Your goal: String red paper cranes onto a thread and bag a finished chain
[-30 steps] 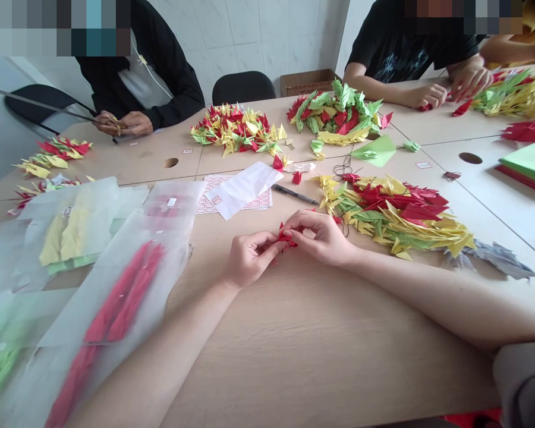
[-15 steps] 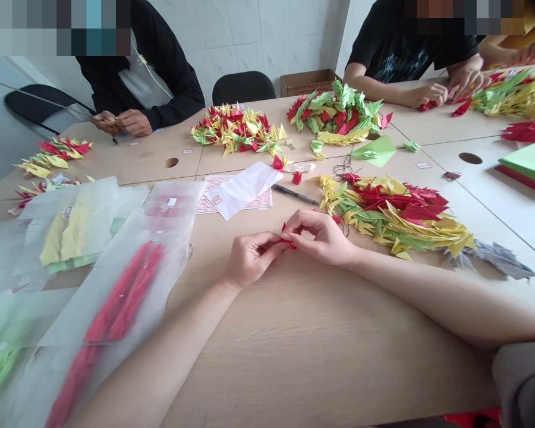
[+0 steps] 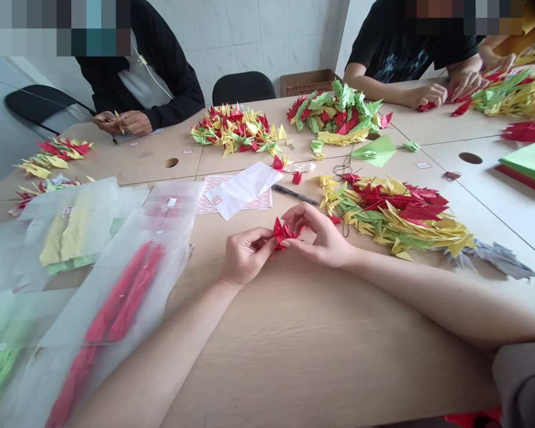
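a: go left to right. first?
b: cloudy plastic sleeves (image 3: 173, 249), flat on the tabletop (image 3: 294, 345), coloured folded paper inside.
a: left hand?
b: left hand (image 3: 248, 254) is just right of the sleeves. thumb and fingers together, clamped on the left end of a red paper piece (image 3: 279, 233).
a: where's the piece, and which way does it run?
b: between the two hands, directly right of the left fingertips. long axis looks roughly left to right, hand to hand. one point sticks up near the left end. fingers cover part of it, so can't read the full outline. can't tell if its underside meets the tabletop.
a: nearer hand?
b: neither. both touch it, so it bridges the two.
a: right hand?
b: right hand (image 3: 318, 238) sits right of the piece. thumb tip and fingertips closed on its right part, fingers bowed, gap behind the pinch. looks a lighter grip than the left, my read.
a: beyond that?
b: heap of yellow, green and red folded paper (image 3: 396, 214), past the right wrist. near it, no contact i can see.
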### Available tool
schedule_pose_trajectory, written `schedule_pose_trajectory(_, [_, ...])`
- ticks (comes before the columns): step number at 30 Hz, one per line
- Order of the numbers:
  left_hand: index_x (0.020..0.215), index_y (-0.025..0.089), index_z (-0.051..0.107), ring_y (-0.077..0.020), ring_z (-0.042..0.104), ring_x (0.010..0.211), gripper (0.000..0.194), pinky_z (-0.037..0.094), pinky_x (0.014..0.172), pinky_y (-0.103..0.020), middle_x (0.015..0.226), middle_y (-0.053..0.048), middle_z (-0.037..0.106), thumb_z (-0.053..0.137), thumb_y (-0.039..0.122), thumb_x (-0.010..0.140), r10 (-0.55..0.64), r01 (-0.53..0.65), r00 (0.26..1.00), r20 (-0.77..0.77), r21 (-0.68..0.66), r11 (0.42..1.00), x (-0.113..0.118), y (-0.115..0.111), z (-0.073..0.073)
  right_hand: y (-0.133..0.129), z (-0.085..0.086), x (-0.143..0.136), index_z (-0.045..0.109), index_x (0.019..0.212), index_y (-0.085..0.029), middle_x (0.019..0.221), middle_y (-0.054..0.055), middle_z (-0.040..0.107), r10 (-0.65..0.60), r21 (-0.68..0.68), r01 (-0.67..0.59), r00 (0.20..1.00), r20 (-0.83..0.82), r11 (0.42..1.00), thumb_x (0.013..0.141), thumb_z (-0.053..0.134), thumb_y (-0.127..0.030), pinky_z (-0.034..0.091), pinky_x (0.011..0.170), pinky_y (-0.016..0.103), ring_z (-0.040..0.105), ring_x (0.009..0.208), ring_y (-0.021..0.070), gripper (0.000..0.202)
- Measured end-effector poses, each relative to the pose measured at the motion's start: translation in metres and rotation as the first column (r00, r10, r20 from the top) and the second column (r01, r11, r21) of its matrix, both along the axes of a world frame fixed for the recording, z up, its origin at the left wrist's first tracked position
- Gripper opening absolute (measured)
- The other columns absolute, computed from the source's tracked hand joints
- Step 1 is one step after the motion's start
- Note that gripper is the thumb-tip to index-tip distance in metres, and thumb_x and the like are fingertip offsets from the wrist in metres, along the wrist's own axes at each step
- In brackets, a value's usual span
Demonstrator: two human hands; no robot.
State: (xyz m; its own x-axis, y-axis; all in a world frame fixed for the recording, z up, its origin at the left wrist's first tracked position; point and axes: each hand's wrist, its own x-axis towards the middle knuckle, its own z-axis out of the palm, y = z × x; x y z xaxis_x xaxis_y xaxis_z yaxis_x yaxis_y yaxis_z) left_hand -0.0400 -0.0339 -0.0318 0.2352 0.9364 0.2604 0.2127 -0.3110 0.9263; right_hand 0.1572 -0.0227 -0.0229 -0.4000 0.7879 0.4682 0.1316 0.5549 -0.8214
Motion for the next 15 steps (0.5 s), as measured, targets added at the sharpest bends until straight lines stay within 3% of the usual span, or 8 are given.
schedule_pose_trajectory(2, [0.079,0.015,0.074,-0.0113,0.06,0.052,0.02,0.048,0.049,-0.02,0.068,-0.004,0.072,0.07,0.034,0.083,0.031,-0.031,0.999,-0.027,0.012,0.999,0.001,-0.001,0.001,0.0,0.001,0.002,0.055,0.109,-0.021,0.101,0.008,0.059,-0.091,0.184,0.084,0.995,0.03,0.979,0.086,0.068,-0.032,0.052,0.079,0.035,0.057,0.088,0.0184,0.028])
schedule_pose_trajectory(5, [0.077,0.015,0.074,-0.0114,0.059,0.053,0.019,0.047,0.05,-0.02,0.065,-0.003,0.071,0.071,0.033,0.081,0.057,-0.055,0.996,-0.068,0.035,0.998,0.001,-0.001,0.0,0.001,0.0,0.002,0.06,0.101,-0.022,0.096,0.007,0.058,-0.145,0.374,0.099,0.985,0.097,0.922,0.087,0.067,-0.031,0.051,0.079,0.037,0.058,0.091,0.0211,0.018])
schedule_pose_trajectory(10, [0.085,0.016,0.077,-0.0125,0.063,0.058,0.017,0.051,0.056,-0.021,0.075,-0.004,0.075,0.068,0.031,0.084,-0.008,0.009,0.996,-0.088,0.01,1.0,0.0,-0.003,-0.003,0.005,-0.012,0.0,0.067,0.095,-0.024,0.09,0.006,0.064,-0.204,0.47,0.107,0.966,0.161,0.876,0.091,0.062,-0.023,0.049,0.073,0.036,0.06,0.082,0.0189,0.007])
schedule_pose_trajectory(15, [0.085,0.016,0.077,-0.0139,0.064,0.061,0.021,0.051,0.057,-0.022,0.076,-0.005,0.074,0.066,0.033,0.086,-0.092,0.089,0.995,-0.046,-0.07,0.994,-0.001,-0.003,0.0,0.006,-0.012,0.001,0.067,0.093,-0.024,0.089,0.005,0.069,-0.203,0.473,0.083,0.957,0.209,0.877,0.09,0.061,-0.022,0.047,0.074,0.037,0.059,0.081,0.0196,0.007])
